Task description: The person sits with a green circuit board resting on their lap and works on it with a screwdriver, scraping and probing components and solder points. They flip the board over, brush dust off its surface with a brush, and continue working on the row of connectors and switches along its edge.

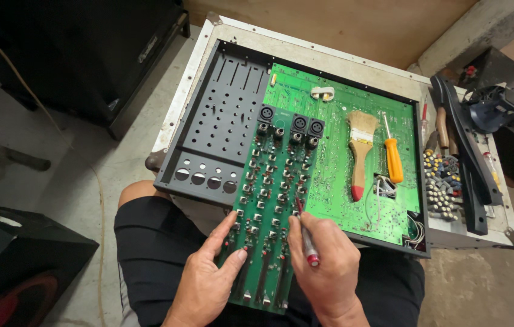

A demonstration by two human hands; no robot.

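circuit board [269,206], the narrow green one studded with small knobs and black sockets, lies across our lap and leans up onto the open black case [220,121] in front of us. our left hand [208,272] lies flat on its lower left edge, fingers spread and thumb pressing the surface, gripping nothing but the board itself. our right hand [323,260] is closed around a thin red-tipped tool [306,233], held like a pen with the point down among the parts near the board's middle.

to do this well, we judge the left hand should keep the board pinned so it cannot rock, and the tool's tip should touch one part at a time, with light pressure so it does not slip across the neighbouring rows.

inside the case a larger green board [342,121] carries a wooden brush [361,151] and an orange-handled screwdriver [393,157], lying side by side. the case rests on a worn white box [233,33]. to the right sit a heap of small coloured caps [441,184] and a long black strip [463,145]. the floor [75,157] is bare grey concrete, with black speaker boxes [21,266] to our left.
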